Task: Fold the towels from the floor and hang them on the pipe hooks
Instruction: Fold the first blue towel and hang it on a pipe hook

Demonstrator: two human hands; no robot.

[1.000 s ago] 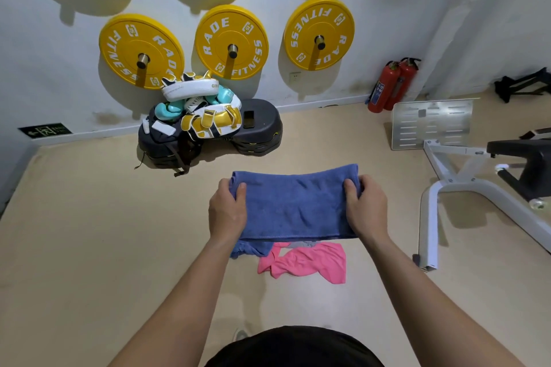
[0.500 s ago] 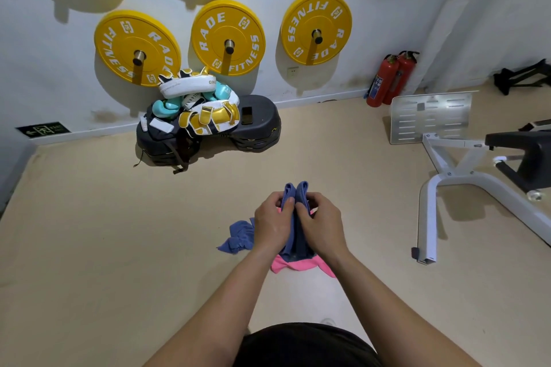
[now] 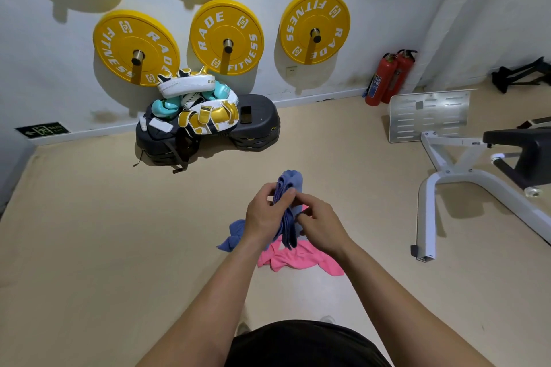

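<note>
The fingers (image 3: 268, 192) of the left hand (image 3: 264, 214) are curled round the folded blue towel (image 3: 290, 182), clamping its layers from the left. The right hand (image 3: 320, 222) meets it from the other side, thumb and forefinger apparently pinching the layered edge just below the top; its other fingers are bent close to the cloth, and how firmly they press cannot be told. The bundle is narrow and held clear of the floor (image 3: 119, 232) between the two hands. Its long axis runs up the picture, with one rounded end poking out above the knuckles and the other hanging below the palms. The left hand seems to carry most of it, so it is probably the one to take the towel away while the right lets go. Directly beneath lie the pink towel (image 3: 298, 259), nearer the right wrist, and a crumpled blue towel (image 3: 235, 237) by the left wrist, both unfolded. No pipe hooks show in this view, so which way the towel must travel cannot be told.
</note>
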